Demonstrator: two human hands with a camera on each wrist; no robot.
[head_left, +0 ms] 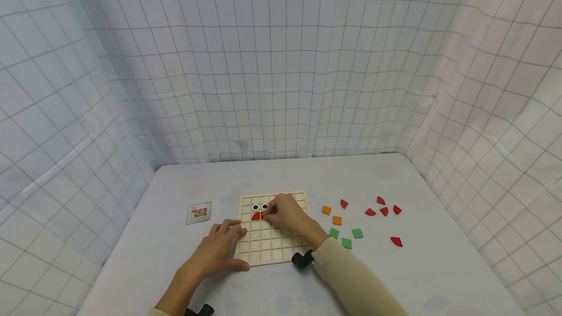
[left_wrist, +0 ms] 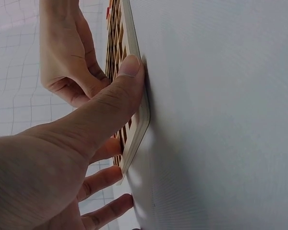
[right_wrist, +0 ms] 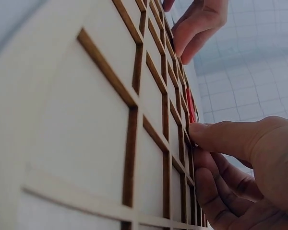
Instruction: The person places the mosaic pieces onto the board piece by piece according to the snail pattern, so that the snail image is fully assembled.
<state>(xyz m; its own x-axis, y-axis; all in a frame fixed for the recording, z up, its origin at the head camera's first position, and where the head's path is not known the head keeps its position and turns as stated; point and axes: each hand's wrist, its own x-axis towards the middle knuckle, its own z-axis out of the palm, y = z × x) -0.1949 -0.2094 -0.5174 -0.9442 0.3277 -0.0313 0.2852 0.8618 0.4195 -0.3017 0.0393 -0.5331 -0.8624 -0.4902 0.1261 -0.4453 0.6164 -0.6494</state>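
Observation:
A pale wooden grid board (head_left: 266, 246) lies on the table with raised strips between its cells. Two white eye tiles (head_left: 255, 207) sit in its upper left part, above a red quarter-circle piece (head_left: 255, 217). My right hand (head_left: 287, 214) reaches over the board and pinches another red quarter-circle piece (head_left: 262, 215) beside the first; the fingertips partly cover it. In the right wrist view, red (right_wrist: 190, 103) shows just beyond the thumb. My left hand (head_left: 219, 247) rests spread at the board's near left corner, its thumb (left_wrist: 129, 72) against the near edge and fingertips along the left side.
A small picture card (head_left: 198, 212) lies left of the board. To the right are orange squares (head_left: 336, 220), green squares (head_left: 347, 243) and several loose red quarter-circle pieces (head_left: 384, 211). Gridded white curtains (head_left: 281, 87) enclose the table (head_left: 281, 174) at the back and sides.

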